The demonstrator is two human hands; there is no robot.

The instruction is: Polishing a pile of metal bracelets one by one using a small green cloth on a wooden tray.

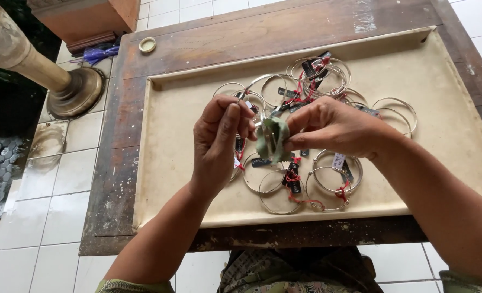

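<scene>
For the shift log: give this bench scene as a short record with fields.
Setting: dark wooden table over white floor tiles
Tray: shallow cream tray on the table
Left hand: left hand pinches a thin silver bangle
Right hand: right hand presses a small green cloth to that bangle
In tray: more silver bangles with dark tags and red strings
Off tray: small pale ring at the table's far corner
</scene>
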